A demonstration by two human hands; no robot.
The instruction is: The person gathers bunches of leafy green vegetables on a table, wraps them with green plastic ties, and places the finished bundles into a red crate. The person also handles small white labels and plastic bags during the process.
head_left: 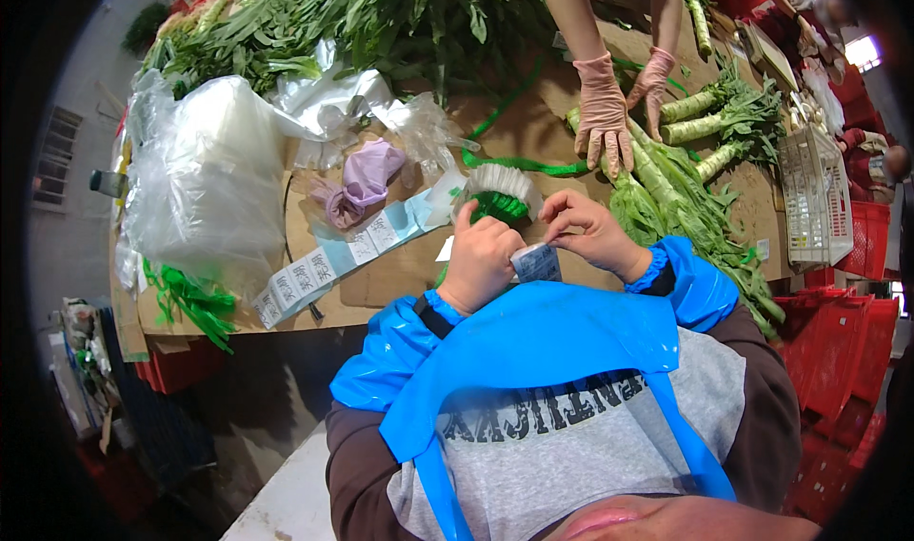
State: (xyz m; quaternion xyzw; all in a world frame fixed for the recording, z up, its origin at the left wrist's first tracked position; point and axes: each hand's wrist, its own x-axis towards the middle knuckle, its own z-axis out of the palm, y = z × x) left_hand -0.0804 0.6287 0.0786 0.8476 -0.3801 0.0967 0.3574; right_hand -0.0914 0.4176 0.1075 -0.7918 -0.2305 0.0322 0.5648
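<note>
My left hand [485, 259] is closed around a small roll of printed labels [537, 262], held just above the blue apron. The thumb and fingertips of my right hand [589, 234] pinch at the roll's upper edge. Just beyond my hands lies a bundle of clear and green plastic ties [500, 194]. A strip of labels on blue backing [300, 284] stretches to the left, beside a crumpled purple glove [373, 172]. Stem lettuces [657, 173] lie at the right, their leaves beside my right hand.
A co-worker's pink-gloved hands [605, 116] press on the stem lettuces. A large stack of clear plastic bags [214, 177] stands at the left, leafy greens [400, 19] are piled at the back, and a white plastic crate [814, 191] stands at the right. Green ribbon [528, 164] crosses the cardboard.
</note>
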